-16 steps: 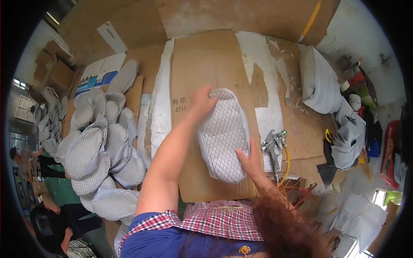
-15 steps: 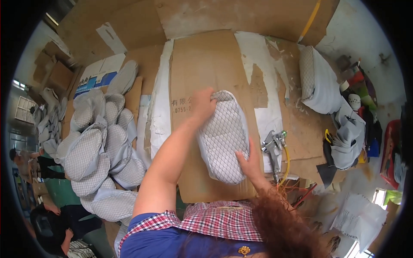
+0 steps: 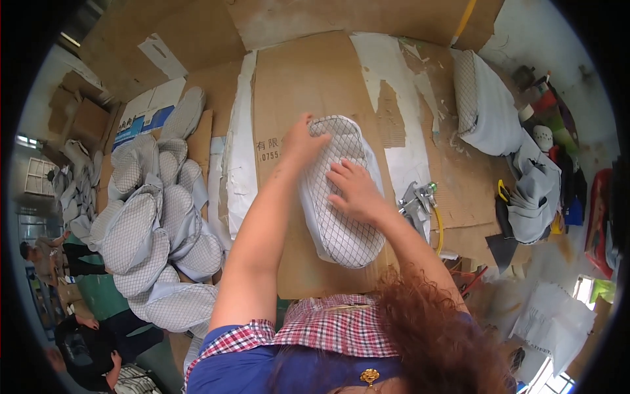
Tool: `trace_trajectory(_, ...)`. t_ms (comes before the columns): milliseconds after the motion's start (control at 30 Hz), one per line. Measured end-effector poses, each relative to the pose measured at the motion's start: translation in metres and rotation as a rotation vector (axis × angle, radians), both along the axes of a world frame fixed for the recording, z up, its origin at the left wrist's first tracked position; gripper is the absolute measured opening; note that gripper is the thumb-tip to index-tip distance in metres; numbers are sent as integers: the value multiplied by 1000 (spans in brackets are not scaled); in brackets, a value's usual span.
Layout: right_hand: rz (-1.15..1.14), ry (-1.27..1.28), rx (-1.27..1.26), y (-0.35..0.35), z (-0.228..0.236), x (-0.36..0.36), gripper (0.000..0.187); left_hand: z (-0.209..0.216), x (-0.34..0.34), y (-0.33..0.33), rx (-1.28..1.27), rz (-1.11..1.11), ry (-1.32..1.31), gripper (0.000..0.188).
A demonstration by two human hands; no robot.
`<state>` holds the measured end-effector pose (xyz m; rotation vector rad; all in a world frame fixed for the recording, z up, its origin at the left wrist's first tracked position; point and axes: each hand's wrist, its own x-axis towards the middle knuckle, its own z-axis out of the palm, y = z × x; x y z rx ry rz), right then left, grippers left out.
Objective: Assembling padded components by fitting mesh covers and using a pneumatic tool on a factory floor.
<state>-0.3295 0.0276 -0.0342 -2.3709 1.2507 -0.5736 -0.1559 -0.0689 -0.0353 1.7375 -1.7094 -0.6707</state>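
An oval grey quilted pad (image 3: 341,226) with a black diamond grid lies on a brown cardboard sheet (image 3: 308,79) in the middle of the head view. My left hand (image 3: 298,139) holds the pad's far left edge with curled fingers. My right hand (image 3: 354,190) lies flat on the middle of the pad, fingers spread. Light grey fabric shows around the pad's rim.
A heap of similar quilted oval pads (image 3: 154,230) lies to the left. A metal spray gun (image 3: 417,203) with a yellow hose rests right of the pad. More grey padded pieces (image 3: 485,105) lie at the right. Another person (image 3: 85,335) is at the lower left.
My right hand has moved from the pad's near right edge up onto its middle. My left hand stays at the far edge.
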Motion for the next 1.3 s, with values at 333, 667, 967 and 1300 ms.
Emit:
trace_trajectory(333,-373,157,-14,96,-59,-160,69,-16,-38,207,-4,392,48,61)
trace_trajectory(667,-304,-709,434,122,79,-207,68,-57,-43,228,188,501,309,46)
trace_trajectory(967,-156,-539,471,225,198,-171,52,-23,-56,256,405,330,690,32)
trace_trajectory(1300,-230,-538,406,288,217,-168,46,-80,15,345,565,370,773,15)
